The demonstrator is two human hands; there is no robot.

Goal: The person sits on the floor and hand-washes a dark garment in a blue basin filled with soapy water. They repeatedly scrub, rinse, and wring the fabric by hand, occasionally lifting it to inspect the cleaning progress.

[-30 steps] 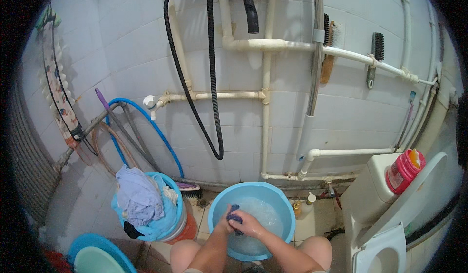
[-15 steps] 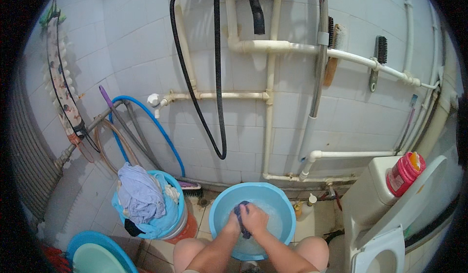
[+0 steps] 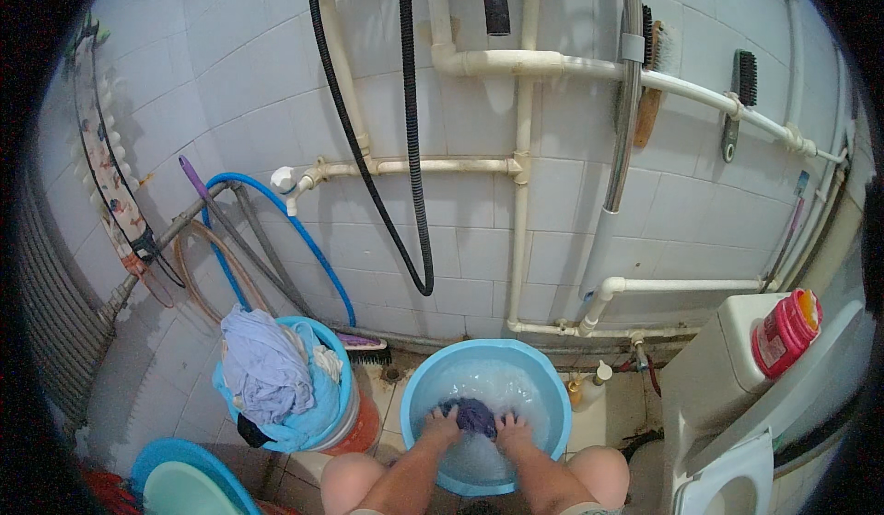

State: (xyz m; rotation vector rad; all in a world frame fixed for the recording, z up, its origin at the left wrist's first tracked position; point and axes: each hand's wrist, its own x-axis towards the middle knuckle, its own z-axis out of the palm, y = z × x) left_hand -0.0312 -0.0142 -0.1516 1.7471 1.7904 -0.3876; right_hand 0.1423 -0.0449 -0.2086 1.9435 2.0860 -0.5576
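In front of me stands a light-blue basin (image 3: 419, 368) with cloudy, sudsy water. A dark purple-blue cloth (image 3: 474, 416) lies bunched in that water. At its left edge is my left hand (image 3: 440, 426), fingers spread, with the tips by the fabric. My right hand (image 3: 512, 430) is on the cloth's other side, its fingers also apart. Neither hand is closed round the cloth. Some fingertips are hard to make out in the suds.
To the left, a bucket (image 3: 354, 418) is heaped with a lavender garment (image 3: 262, 363) and other laundry. Nested basins (image 3: 184, 487) sit lower left. Pump bottles (image 3: 597, 381) stand right of my basin, near the toilet (image 3: 732, 464). A black hose (image 3: 368, 184) hangs ahead.
My hands, earlier squeezed together around the bunched cloth, have parted to either side. The cloth has spread down into the water. The whole view has shifted slightly.
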